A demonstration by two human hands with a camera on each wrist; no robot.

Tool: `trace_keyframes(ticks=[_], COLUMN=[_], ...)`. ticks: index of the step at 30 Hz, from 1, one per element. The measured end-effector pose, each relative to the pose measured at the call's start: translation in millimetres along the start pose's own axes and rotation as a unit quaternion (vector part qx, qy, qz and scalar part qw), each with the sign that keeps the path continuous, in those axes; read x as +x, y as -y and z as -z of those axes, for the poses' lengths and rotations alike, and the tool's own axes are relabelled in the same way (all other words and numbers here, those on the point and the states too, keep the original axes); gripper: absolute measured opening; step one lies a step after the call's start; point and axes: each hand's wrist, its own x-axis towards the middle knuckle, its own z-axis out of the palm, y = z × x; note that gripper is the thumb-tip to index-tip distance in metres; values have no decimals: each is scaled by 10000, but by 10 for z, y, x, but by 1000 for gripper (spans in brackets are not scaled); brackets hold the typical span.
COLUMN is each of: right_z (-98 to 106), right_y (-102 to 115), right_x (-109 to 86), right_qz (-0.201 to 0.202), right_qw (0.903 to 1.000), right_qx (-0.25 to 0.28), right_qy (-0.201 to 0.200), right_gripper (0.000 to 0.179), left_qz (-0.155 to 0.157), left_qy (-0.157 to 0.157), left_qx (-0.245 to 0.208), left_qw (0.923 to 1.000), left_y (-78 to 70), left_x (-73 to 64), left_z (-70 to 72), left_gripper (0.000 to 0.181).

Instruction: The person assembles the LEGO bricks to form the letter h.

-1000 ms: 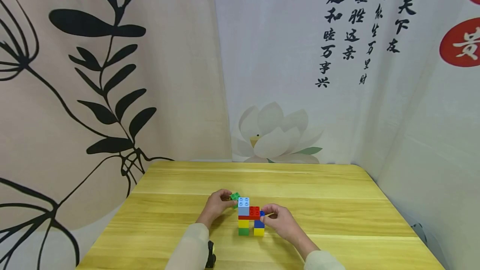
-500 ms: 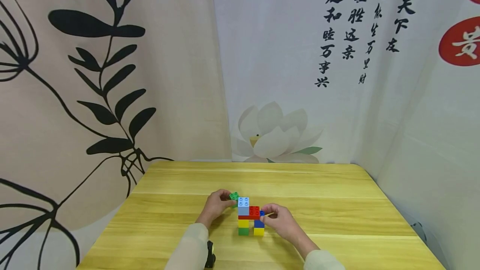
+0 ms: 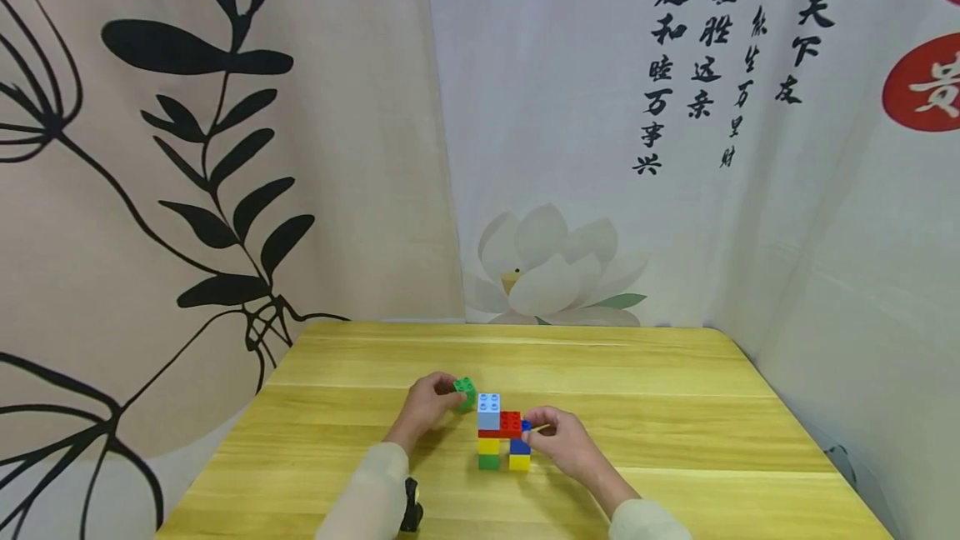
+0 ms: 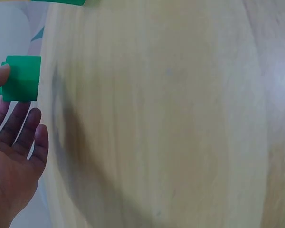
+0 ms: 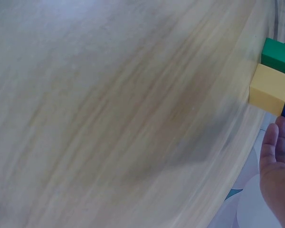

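In the head view my left hand pinches a green toy brick between thumb and fingers. The left wrist view shows the same green brick under the thumb. Just right of it stands a small brick structure: a light blue brick tops the left column of yellow and green bricks. A red piece bridges to a right column of blue and yellow bricks. My right hand pinches a blue brick at the structure's right end, partly hidden by the fingers.
The structure stands on a wooden table. Behind it hangs a cloth backdrop with printed plants and writing. A black strap-like item shows beside the left sleeve.
My left hand has moved a little left and away from the structure with the green brick, widening the gap to the light blue brick. My right hand stays in place.
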Motion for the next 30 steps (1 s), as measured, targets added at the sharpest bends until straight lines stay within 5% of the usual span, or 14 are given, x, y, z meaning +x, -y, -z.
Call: trace_keyframes(ticks=[16, 30], right_z=[10, 16], right_y=[-15, -13], right_x=[-6, -10], right_qz=[53, 14], right_qw=[10000, 10000], right_qx=[32, 47], right_qy=[8, -4], right_gripper=[27, 28], left_qz=[-93, -364], left_qy=[77, 70], left_qx=[-84, -453], left_qw=[9999, 9983], left_y=[-148, -330], left_x=[-101, -149], left_z=[211, 253], left_gripper=[31, 30])
